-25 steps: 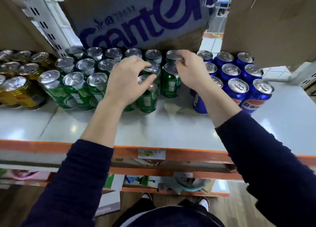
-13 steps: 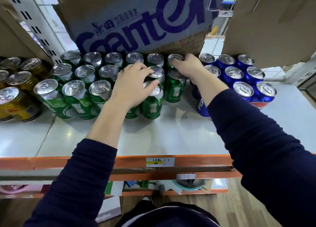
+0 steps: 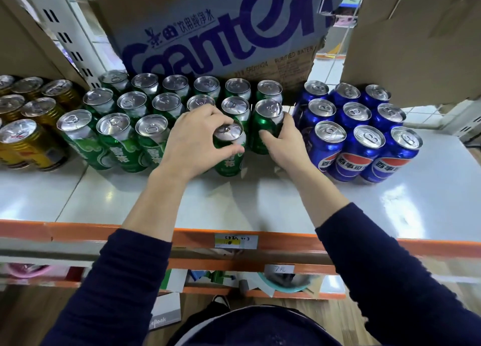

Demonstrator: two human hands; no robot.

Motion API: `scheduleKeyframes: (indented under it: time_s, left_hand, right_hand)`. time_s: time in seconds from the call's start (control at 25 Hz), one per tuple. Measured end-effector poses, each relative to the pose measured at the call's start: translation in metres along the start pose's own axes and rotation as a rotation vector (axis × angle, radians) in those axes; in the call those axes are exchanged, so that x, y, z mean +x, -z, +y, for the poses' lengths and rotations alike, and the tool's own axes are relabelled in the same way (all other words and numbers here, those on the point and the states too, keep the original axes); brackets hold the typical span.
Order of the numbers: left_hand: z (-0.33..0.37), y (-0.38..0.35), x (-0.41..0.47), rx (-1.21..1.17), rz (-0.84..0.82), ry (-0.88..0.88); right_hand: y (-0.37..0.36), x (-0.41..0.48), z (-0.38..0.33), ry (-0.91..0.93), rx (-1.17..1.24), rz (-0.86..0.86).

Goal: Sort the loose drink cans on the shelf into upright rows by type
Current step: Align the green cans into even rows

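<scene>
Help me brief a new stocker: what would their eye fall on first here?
Two hands work at centre: the left hand grips a front green can, the right hand the neighbouring can. Upright blocks flank them: gold cans left, green cans centre, blue cans right. A big printed carton looms behind.

The green cans (image 3: 122, 145) carry white characters and pale swirls under silver tops, the blue cans (image 3: 364, 150) a red, white and blue roundel, the gold cans (image 3: 33, 147) red marks. The shelf (image 3: 260, 202) is white with an orange front edge. The brown box (image 3: 197, 46) behind bears purple-blue lettering on a pale panel.
</scene>
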State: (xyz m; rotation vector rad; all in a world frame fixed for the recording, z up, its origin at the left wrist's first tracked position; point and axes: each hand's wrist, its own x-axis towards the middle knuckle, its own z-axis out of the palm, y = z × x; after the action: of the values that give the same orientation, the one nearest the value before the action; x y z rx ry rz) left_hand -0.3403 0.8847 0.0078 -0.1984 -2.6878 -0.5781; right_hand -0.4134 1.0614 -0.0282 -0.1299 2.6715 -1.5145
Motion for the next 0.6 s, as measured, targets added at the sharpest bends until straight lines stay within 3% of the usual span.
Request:
scheduleKeyframes:
  time_s: [0.32, 0.6]
  left_hand:
    - [0.002, 0.003, 0.002, 0.064, -0.071, 0.065]
    - [-0.003, 0.002, -0.043, 0.156, 0.123, 0.16]
  right_hand:
    - [0.001, -0.012, 0.012, 0.09, -0.048, -0.002]
    - [-0.022, -0.061, 0.027, 0.174, -0.019, -0.064]
